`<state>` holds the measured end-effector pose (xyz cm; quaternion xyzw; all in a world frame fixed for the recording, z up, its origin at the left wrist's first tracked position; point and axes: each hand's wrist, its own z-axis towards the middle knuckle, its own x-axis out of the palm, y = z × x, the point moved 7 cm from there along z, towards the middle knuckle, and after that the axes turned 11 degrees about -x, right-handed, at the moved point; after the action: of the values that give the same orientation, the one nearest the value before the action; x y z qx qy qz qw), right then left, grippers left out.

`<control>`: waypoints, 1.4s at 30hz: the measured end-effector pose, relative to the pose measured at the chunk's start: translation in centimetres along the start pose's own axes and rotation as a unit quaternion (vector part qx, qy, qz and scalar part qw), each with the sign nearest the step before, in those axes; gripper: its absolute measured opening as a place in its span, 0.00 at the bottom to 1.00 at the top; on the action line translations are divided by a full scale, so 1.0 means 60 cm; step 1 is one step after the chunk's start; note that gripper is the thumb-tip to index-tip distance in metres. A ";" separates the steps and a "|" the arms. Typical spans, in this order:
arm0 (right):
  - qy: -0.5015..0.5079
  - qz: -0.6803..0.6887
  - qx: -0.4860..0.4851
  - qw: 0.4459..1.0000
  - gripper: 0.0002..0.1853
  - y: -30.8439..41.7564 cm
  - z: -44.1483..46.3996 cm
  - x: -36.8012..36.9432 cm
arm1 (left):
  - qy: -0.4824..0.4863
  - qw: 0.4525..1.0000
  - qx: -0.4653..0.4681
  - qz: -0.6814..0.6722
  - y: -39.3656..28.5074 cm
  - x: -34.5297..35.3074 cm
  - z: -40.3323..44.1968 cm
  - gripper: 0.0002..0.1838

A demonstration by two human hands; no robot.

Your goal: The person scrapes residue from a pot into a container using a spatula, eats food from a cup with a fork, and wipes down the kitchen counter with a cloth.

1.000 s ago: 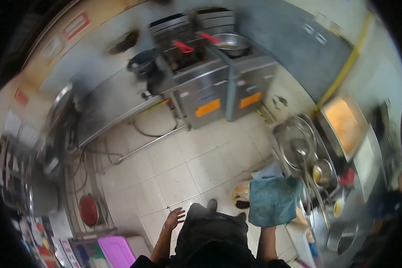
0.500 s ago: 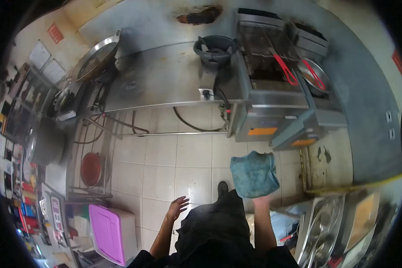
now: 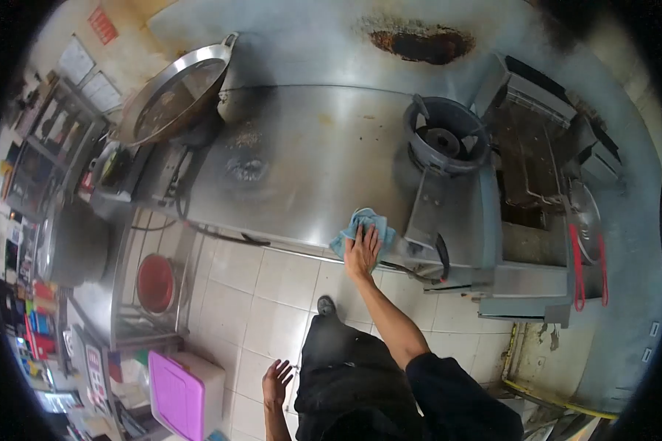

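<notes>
My right hand (image 3: 362, 253) reaches forward to the steel table (image 3: 294, 169) and holds a light blue cloth (image 3: 365, 226) against its front edge. The fingers lie over the bunched cloth, and part of it shows around them. My left hand (image 3: 277, 382) hangs low above the tiled floor with its fingers apart and nothing in it. Behind the cloth, to the right, a dark round gas burner (image 3: 449, 136) stands on the table. Dark marks and a whitish patch show on the steel left of the middle.
A large wok (image 3: 176, 95) sits on the table's left end. Fryers (image 3: 529, 154) and red-handled baskets (image 3: 587, 268) stand at the right. A hose (image 3: 228, 237) runs along the front edge. At lower left are a purple-lidded box (image 3: 176, 397) and a red bucket (image 3: 156, 283).
My right hand has carried the cloth from beside my body forward and left onto the table's edge. The view has come closer to the table. My left hand stays low and empty.
</notes>
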<state>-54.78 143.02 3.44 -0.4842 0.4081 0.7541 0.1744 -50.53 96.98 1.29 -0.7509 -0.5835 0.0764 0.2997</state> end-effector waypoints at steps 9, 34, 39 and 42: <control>-0.007 -0.152 0.065 0.986 0.32 -0.037 0.288 0.086 | -0.057 0.996 -0.055 0.049 -0.263 -0.044 0.147 0.31; -0.360 -0.194 0.484 0.773 0.23 -0.499 1.010 0.016 | -0.165 0.908 -0.380 0.053 -0.388 0.086 0.266 0.27; -0.310 -0.206 0.388 0.843 0.13 -0.442 1.005 0.048 | -0.154 0.907 -0.384 0.074 -0.404 0.098 0.297 0.27; -0.332 -0.108 0.272 0.897 0.14 -0.340 0.994 0.112 | -0.143 0.909 -0.383 0.083 -0.401 0.104 0.302 0.27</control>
<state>-79.59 201.30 0.25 -0.1805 0.4611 0.7073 0.5046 -77.01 112.63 1.11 -0.8346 -0.5403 -0.0223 -0.1052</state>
